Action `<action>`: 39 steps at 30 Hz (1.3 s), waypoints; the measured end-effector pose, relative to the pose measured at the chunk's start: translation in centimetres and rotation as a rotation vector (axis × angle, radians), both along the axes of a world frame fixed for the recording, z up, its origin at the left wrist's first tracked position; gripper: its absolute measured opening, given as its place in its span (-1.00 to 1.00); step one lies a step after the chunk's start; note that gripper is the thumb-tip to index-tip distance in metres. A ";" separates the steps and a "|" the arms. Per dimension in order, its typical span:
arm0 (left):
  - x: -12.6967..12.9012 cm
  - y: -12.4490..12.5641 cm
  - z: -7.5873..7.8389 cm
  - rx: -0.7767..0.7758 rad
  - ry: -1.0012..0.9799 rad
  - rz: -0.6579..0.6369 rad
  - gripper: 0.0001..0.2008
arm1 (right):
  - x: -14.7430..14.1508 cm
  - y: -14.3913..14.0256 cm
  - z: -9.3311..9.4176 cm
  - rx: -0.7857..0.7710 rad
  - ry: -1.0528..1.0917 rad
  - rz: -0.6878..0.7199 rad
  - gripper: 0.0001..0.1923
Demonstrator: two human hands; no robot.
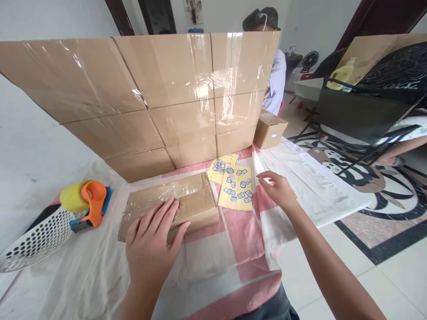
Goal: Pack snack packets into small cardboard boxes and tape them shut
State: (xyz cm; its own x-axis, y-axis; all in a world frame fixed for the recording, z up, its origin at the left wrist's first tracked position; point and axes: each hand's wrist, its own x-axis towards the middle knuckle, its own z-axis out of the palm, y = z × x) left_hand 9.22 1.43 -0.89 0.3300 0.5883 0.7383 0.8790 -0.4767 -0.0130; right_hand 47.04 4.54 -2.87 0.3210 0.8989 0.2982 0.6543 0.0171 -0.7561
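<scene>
My left hand lies flat on top of a taped cardboard box, its fingers stretched out across the lid and the thumb along the front edge. My right hand hovers just right of a yellow sheet, fingers loosely bent and apart, with nothing visible in them. Small blue-edged stickers are scattered over that sheet. Behind it lies a second yellow sheet, partly covered, with more small pieces heaped on it.
A tall wall of taped cardboard boxes stands across the back, with a single box at its right end. On the left are an orange tape dispenser, yellow tape and a white perforated basket. A person sits behind the boxes.
</scene>
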 end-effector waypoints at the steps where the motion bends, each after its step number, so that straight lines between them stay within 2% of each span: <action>1: 0.1 0.0 -0.1 0.016 0.004 0.002 -0.52 | 0.1 1.2 0.0 -0.011 -0.050 0.029 -0.75; 6: 0.3 -0.1 -0.2 0.059 0.033 0.000 -0.50 | 1.6 7.6 -0.2 0.013 -0.164 0.061 -0.77; 9: -0.4 -0.4 -0.9 0.061 -0.007 -0.055 -0.41 | 1.9 9.5 -1.3 0.077 -0.144 0.007 -0.74; 10: -1.0 -0.4 -1.2 0.083 -0.070 -0.100 -0.40 | 1.8 9.7 -1.8 0.095 -0.134 -0.003 -0.74; 12: -3.1 0.3 -1.6 0.243 -0.287 -0.142 -0.46 | 1.8 9.5 -2.9 0.115 -0.109 0.005 -0.73; 13: -4.6 1.0 -1.5 0.351 -0.425 -0.103 -0.53 | 1.8 9.4 -3.3 0.122 -0.095 0.013 -0.73; 14: -6.4 2.1 -1.3 0.464 -0.560 -0.012 -0.61 | 1.9 9.2 -3.7 0.128 -0.078 0.018 -0.72; 15: -8.4 3.4 -0.9 0.477 -0.694 0.140 -0.65 | 2.0 9.1 -4.0 0.132 -0.060 0.014 -0.71; 16: -10.5 4.9 -0.3 0.427 -0.795 0.281 -0.62 | 2.0 9.1 -4.2 0.131 -0.044 0.007 -0.71; 17: -12.6 6.5 0.3 0.263 -0.860 0.429 -0.53 | 2.0 9.2 -4.4 0.125 -0.032 0.000 -0.71; 18: -14.6 8.3 0.8 0.006 -0.899 0.566 -0.42 | 1.8 9.3 -4.6 0.116 -0.023 -0.001 -0.71; 20: -17.8 11.5 1.4 -0.202 -0.940 0.695 -0.24 | 1.3 9.5 -4.8 0.096 -0.018 0.024 -0.71; 21: -18.8 12.9 1.5 -0.289 -0.950 0.729 -0.22 | 0.9 9.5 -4.8 0.096 -0.020 0.042 -0.71; 23: -19.8 14.9 1.1 -0.407 -0.964 0.751 -0.32 | 0.2 9.5 -4.8 0.109 -0.025 0.077 -0.72; 26: -19.6 15.5 0.8 -0.486 -0.944 0.755 -0.54 | -0.3 9.0 -3.9 0.171 -0.042 0.094 -0.74; 29: -18.7 13.5 1.6 -0.448 -0.897 0.778 -0.47 | -1.2 7.0 -1.4 0.314 -0.043 0.077 -0.79; 31: -17.5 10.5 2.4 -0.367 -0.886 0.827 -0.42 | -2.9 4.5 1.0 0.456 -0.023 0.086 -0.87; 33: -15.6 6.6 3.1 -0.239 -0.917 0.894 -0.39 | -6.0 1.1 3.2 0.597 0.030 0.167 -0.91; 34: -14.3 4.4 3.2 -0.137 -0.965 0.916 -0.36 | -8.0 -0.7 4.2 0.645 0.094 0.242 -0.88; 36: -11.1 0.1 3.2 0.031 -1.021 0.884 -0.34 | -12.4 -4.3 5.6 0.668 0.253 0.497 -0.84; 39: -6.6 -5.4 3.0 0.129 -1.021 0.791 -0.31 | -18.8 -8.0 6.6 0.480 0.403 0.872 -0.81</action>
